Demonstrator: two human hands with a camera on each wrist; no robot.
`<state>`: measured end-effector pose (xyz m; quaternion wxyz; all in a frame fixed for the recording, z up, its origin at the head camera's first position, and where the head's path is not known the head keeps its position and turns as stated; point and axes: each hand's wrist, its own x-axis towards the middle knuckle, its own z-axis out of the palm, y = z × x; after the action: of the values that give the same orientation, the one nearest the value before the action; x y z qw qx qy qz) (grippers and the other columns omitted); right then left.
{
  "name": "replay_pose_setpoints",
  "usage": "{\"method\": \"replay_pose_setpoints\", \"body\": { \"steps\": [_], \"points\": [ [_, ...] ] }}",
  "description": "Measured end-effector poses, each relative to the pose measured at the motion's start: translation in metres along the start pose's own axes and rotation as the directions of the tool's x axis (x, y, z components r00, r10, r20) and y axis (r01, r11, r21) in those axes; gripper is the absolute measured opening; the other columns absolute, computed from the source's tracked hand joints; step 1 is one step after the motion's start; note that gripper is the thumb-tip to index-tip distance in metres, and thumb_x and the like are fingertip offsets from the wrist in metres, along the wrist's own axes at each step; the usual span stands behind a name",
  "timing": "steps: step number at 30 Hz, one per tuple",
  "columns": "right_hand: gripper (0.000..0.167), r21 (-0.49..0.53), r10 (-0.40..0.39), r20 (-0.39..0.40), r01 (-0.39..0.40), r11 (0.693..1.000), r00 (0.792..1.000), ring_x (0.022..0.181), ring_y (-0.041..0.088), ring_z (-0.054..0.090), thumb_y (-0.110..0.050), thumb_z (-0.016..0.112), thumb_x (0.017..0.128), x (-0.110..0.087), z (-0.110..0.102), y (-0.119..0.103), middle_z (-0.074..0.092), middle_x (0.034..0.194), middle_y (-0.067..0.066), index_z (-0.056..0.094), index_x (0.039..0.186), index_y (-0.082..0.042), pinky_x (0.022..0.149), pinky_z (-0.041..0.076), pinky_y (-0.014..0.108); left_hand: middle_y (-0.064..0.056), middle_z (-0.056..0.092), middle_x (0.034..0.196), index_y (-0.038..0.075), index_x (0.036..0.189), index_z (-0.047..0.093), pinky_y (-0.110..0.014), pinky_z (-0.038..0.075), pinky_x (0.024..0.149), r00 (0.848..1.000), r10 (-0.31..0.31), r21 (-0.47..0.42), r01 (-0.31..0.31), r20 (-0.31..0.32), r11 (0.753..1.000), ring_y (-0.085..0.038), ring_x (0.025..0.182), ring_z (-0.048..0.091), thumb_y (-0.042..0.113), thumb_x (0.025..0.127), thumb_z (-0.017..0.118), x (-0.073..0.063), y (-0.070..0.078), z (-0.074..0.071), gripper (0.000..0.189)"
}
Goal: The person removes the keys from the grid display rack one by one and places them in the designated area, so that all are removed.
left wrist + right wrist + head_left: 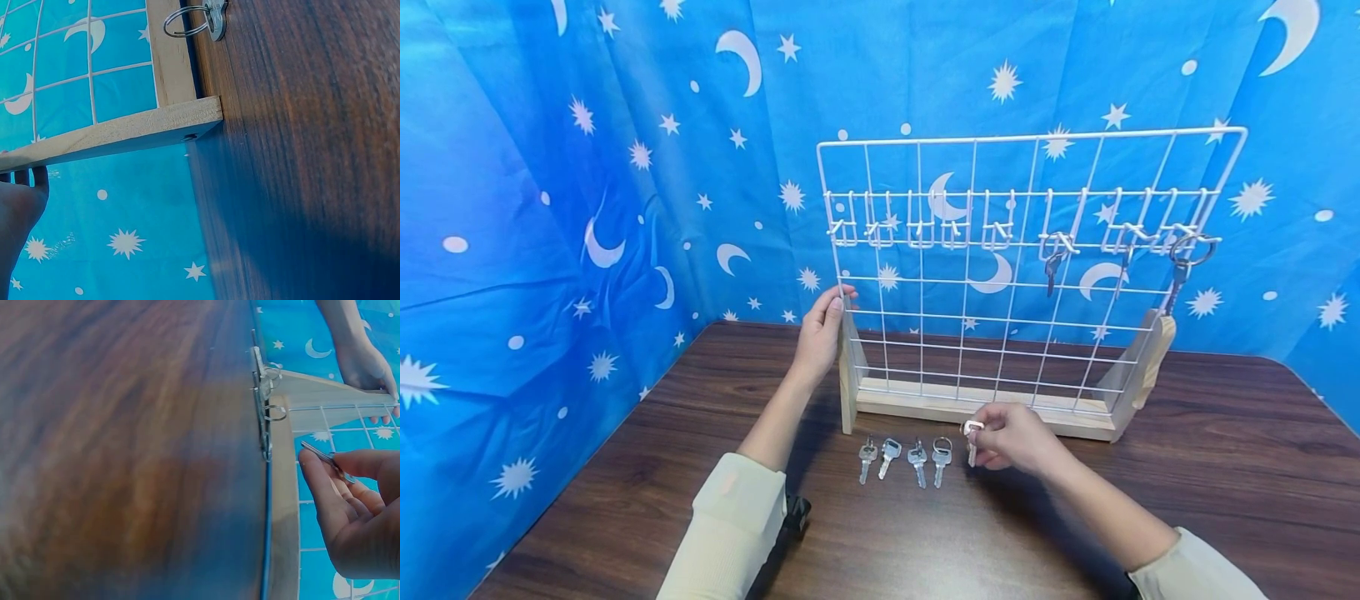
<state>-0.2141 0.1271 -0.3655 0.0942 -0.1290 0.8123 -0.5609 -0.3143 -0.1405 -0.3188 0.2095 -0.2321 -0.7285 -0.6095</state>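
Note:
My right hand pinches a silver key between thumb and fingers, just above the table in front of the rack's base; the right wrist view shows the key at the fingertips. My left hand holds the left wooden side of a white wire grid rack, thumb in front and fingers behind. The fingers touch the wood panel in the left wrist view. Along the grid's upper part runs a row of white hooks. Three keys hang from the right-hand hooks, one by a large ring.
Several loose keys with rings lie in a row on the dark wooden table, left of my right hand. A blue star-and-moon cloth hangs behind the rack and on the left.

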Motion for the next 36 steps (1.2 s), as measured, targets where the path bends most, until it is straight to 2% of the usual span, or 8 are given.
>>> {"method": "replay_pose_setpoints", "body": {
  "steps": [2, 9, 12, 19, 23, 30, 36],
  "points": [
    [0.014, 0.005, 0.012, 0.027, -0.013, 1.000, 1.000, 0.061, 0.025, 0.065, 0.002, 0.058, 0.084, 0.000, 0.001, 0.003, 0.063, 0.070, 0.009, 0.057, 0.092, 0.013, 0.057, 0.055, 0.040, -0.028, 0.051, 0.121, -0.006, 0.122, 0.050, -0.042, 0.037, 0.098, 1.000, -0.005, -0.005, 0.005, 0.002, 1.000, -0.034, 0.111, 0.051, 0.010, 0.102, 0.032, 0.000, 0.004, 0.000, 0.031],
    [0.008, 0.000, 0.072, 0.104, -0.072, 0.997, 0.992, 0.060, 0.024, 0.065, 0.002, 0.056, 0.083, 0.003, 0.003, 0.011, 0.063, 0.069, 0.009, 0.056, 0.088, 0.009, 0.056, 0.055, 0.038, -0.030, 0.051, 0.119, -0.011, 0.120, 0.047, -0.042, 0.038, 0.097, 1.000, -0.013, 0.030, 0.012, 0.009, 0.999, -0.038, 0.111, 0.050, 0.006, 0.101, 0.031, -0.007, 0.032, 0.002, 0.030],
    [0.005, -0.009, 0.079, 0.124, -0.079, 0.997, 0.989, 0.059, 0.023, 0.065, 0.003, 0.054, 0.083, 0.003, 0.004, 0.013, 0.063, 0.068, 0.009, 0.055, 0.084, 0.007, 0.055, 0.055, 0.037, -0.028, 0.052, 0.119, -0.011, 0.120, 0.047, -0.043, 0.038, 0.097, 1.000, -0.010, 0.028, 0.010, 0.008, 1.000, -0.037, 0.110, 0.050, 0.006, 0.101, 0.031, -0.008, 0.032, 0.002, 0.030],
    [0.005, -0.041, 0.097, 0.111, -0.093, 0.995, 0.989, 0.059, 0.023, 0.065, 0.006, 0.051, 0.083, 0.004, 0.008, 0.015, 0.061, 0.066, 0.010, 0.055, 0.081, 0.005, 0.055, 0.055, 0.036, -0.021, 0.054, 0.119, -0.005, 0.122, 0.050, -0.041, 0.038, 0.097, 1.000, -0.007, -0.003, 0.007, -0.002, 1.000, -0.034, 0.111, 0.051, 0.013, 0.102, 0.032, 0.000, 0.001, 0.000, 0.032],
    [0.005, -0.040, 0.109, 0.108, -0.106, 0.994, 0.988, 0.059, 0.022, 0.064, 0.008, 0.050, 0.082, 0.005, 0.009, 0.017, 0.060, 0.065, 0.009, 0.055, 0.081, 0.006, 0.055, 0.055, 0.035, -0.019, 0.055, 0.118, -0.004, 0.121, 0.051, -0.041, 0.038, 0.096, 1.000, 0.010, -0.001, -0.010, -0.010, 1.000, -0.034, 0.111, 0.051, 0.016, 0.102, 0.033, 0.000, -0.002, 0.001, 0.033],
    [0.004, -0.048, 0.158, 0.101, -0.153, 0.987, 0.982, 0.058, 0.019, 0.063, 0.006, 0.053, 0.082, 0.007, 0.010, 0.020, 0.061, 0.065, 0.010, 0.057, 0.083, 0.007, 0.055, 0.055, 0.033, -0.020, 0.055, 0.120, -0.004, 0.122, 0.051, -0.040, 0.038, 0.097, 1.000, -0.014, -0.005, 0.014, -0.002, 1.000, -0.031, 0.111, 0.052, 0.015, 0.102, 0.034, -0.001, 0.003, 0.000, 0.033],
    [0.005, -0.079, 0.188, 0.075, -0.182, 0.980, 0.979, 0.055, 0.016, 0.062, 0.005, 0.055, 0.084, 0.009, 0.011, 0.021, 0.060, 0.063, 0.009, 0.059, 0.083, 0.007, 0.053, 0.054, 0.031, -0.026, 0.053, 0.119, -0.010, 0.121, 0.048, -0.042, 0.038, 0.097, 1.000, -0.020, 0.008, 0.020, 0.011, 1.000, -0.036, 0.110, 0.051, 0.008, 0.101, 0.032, -0.006, 0.027, 0.001, 0.031]
  ]
}}
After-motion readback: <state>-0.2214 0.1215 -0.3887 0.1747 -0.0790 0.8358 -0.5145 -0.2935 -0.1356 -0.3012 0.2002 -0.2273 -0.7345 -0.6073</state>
